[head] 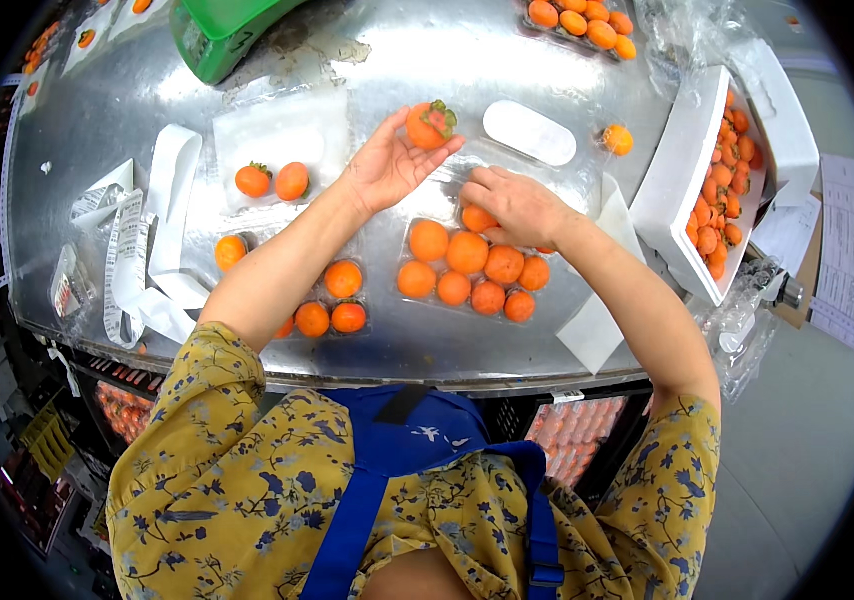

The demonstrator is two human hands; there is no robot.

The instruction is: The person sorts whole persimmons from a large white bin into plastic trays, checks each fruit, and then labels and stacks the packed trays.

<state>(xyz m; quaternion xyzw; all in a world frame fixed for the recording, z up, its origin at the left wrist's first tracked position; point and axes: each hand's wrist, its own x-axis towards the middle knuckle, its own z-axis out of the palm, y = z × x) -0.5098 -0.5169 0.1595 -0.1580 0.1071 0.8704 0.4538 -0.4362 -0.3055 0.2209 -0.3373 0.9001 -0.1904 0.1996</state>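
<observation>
An orange persimmon (425, 127) with a green calyx rests on the fingers of my left hand (395, 166), palm turned up, above the metal table. My right hand (521, 204) reaches down over the back of a clear plastic tray (427, 298), its fingers around another persimmon (478, 218). Rows of persimmons (467, 253) fill the front of that tray, and my right hand hides part of its back corner. Under my left forearm a second clear tray holds several persimmons (343, 279), partly covered by the arm.
Two persimmons (273, 181) lie on clear plastic at left, near label strips (127, 255). A green container (224, 30) stands at the back. At right are a white foam box (667, 180) of persimmons, a single persimmon (617, 139) and a white oval pad (530, 133).
</observation>
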